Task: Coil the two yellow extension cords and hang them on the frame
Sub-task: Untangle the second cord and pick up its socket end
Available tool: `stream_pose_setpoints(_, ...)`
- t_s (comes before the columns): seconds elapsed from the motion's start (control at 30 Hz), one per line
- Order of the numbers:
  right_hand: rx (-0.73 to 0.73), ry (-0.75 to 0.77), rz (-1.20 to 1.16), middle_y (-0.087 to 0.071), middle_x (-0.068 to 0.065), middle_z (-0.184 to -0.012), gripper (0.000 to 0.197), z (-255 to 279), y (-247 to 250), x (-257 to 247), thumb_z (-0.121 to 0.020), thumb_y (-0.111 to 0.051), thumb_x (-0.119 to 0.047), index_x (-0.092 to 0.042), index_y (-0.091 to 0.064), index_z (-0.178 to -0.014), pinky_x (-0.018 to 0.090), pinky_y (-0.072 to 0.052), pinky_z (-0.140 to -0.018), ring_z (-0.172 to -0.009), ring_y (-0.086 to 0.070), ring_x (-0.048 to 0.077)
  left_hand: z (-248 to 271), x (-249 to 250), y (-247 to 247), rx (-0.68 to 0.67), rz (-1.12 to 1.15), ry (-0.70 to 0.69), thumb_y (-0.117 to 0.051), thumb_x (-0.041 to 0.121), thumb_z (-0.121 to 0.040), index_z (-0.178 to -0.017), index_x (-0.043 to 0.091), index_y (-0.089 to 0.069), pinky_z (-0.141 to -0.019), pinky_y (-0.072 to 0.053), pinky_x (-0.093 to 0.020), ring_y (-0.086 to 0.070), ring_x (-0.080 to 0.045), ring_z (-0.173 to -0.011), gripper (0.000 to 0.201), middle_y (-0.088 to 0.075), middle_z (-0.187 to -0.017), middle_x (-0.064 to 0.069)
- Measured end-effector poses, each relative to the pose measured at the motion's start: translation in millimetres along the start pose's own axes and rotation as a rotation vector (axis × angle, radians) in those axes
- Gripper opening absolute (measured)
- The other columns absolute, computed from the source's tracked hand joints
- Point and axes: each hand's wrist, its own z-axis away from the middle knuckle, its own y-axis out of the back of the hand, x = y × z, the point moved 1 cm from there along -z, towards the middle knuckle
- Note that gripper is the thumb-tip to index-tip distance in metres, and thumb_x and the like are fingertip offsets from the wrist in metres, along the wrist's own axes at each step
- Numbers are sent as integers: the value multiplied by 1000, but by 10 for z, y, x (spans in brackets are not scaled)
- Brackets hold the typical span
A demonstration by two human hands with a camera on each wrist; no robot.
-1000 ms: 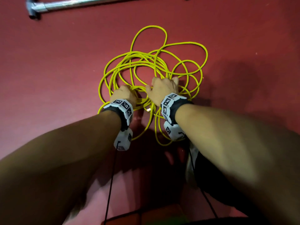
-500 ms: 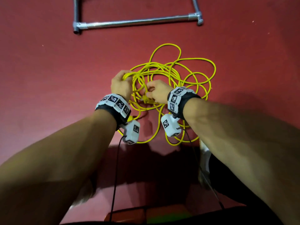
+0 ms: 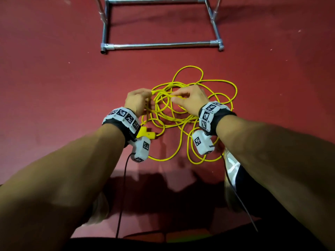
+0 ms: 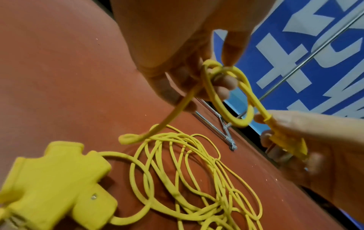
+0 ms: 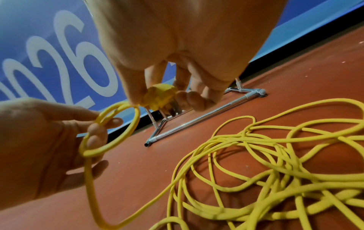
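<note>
A tangled yellow extension cord (image 3: 195, 113) lies in loose loops on the red floor. Its yellow multi-outlet socket block (image 3: 145, 134) rests beneath my left wrist, large in the left wrist view (image 4: 53, 183). My left hand (image 3: 138, 101) holds a small loop of the cord (image 4: 226, 96) around its curled fingers (image 5: 94, 129). My right hand (image 3: 190, 98) pinches the yellow plug (image 5: 159, 96) at the cord's end (image 4: 285, 140), just right of the left hand. Only one tangle is visible; I cannot tell the two cords apart.
A silver metal pipe frame (image 3: 161, 45) stands on the floor beyond the cord, its base bar nearest me (image 5: 197, 121). A blue wall banner with white lettering (image 5: 59, 62) rises behind it. My shoe (image 3: 231, 163) sits near the cord's right side.
Both hands have risen off the pile, the left with a loop of cord and the right with the plug end. The view has tilted up, bringing more of the frame into sight.
</note>
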Motion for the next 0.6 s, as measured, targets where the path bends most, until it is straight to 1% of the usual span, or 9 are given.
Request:
stream_pose_setpoints(0.07,-11,21,15,-71,-10,-84,21,27,-17,-45,-76,-80,-44,-29,-78,-91,20,-43,-72,-71,-57,1,62,15,53,-74,-29,6,-55,11,-94,-88,16,-65,-59,-53,-28,-59,-19,-46,13,-61,-54,-3)
stream_pose_setpoints(0.17,19,3,-48,-61,-10,-65,30,38,-42,-106,-67,-86,-48,-24,-72,-77,20,-42,-60,-56,-52,0,129,29,97,-158,-71,-18,-60,11,-96,-88,16,-61,-57,-57,-33,-67,-20,-56,8,-65,-70,-4)
stream_pose_setpoints(0.27,19,-5,-84,-60,-7,-60,39,66,-54,-171,-64,-88,-50,-18,-69,-75,26,-49,-53,-53,-60,13,148,20,92,-201,-69,-39,-62,11,-96,-89,16,-57,-59,-61,-44,-71,-20,-69,11,-62,-73,-3)
stream_pose_setpoints(0.33,4,-44,-171,-64,-1,-62,40,99,-76,-187,-69,-88,-46,-14,-66,-82,30,-54,-50,-52,-67,21,149,11,60,-222,-60,-61,-65,10,-95,-85,18,-55,-63,-60,-52,-67,-21,-69,16,-56,-71,-6)
stream_pose_setpoints(0.37,-12,-72,-231,-67,3,-65,39,112,-96,-200,-74,-86,-40,-12,-64,-89,32,-56,-51,-52,-69,22,152,14,37,-226,-54,-69,-67,10,-94,-84,18,-54,-65,-59,-55,-63,-23,-68,18,-53,-71,-7)
stream_pose_setpoints(0.4,-29,-104,-311,-69,7,-72,36,123,-122,-220,-79,-83,-32,-10,-61,-97,35,-59,-56,-58,-71,26,151,21,11,-224,-40,-75,-68,9,-94,-83,19,-52,-65,-59,-55,-59,-23,-65,21,-51,-70,-7)
stream_pose_setpoints(0.47,-53,-160,-544,-64,15,-94,30,126,-184,-256,-87,-75,-9,-5,-54,-108,45,-62,-71,-72,-71,36,146,36,-38,-208,11,-79,-68,9,-93,-83,19,-48,-59,-59,-48,-61,-20,-59,25,-52,-70,-5)
stream_pose_setpoints(0.53,-50,-200,-714,-53,20,-118,34,115,-225,-282,-88,-69,4,-5,-49,-114,44,-63,-75,-84,-69,35,140,45,-77,-202,49,-76,-67,11,-95,-83,19,-46,-52,-59,-39,-64,-17,-56,25,-55,-70,-5)
stream_pose_setpoints(0.6,-69,-213,-795,-51,19,-129,47,90,-227,-260,-87,-69,5,-8,-44,-125,39,-63,-74,-87,-71,35,123,26,-86,-226,60,-80,-64,12,-96,-88,18,-49,-52,-56,-35,-64,-17,-57,19,-59,-72,-5)
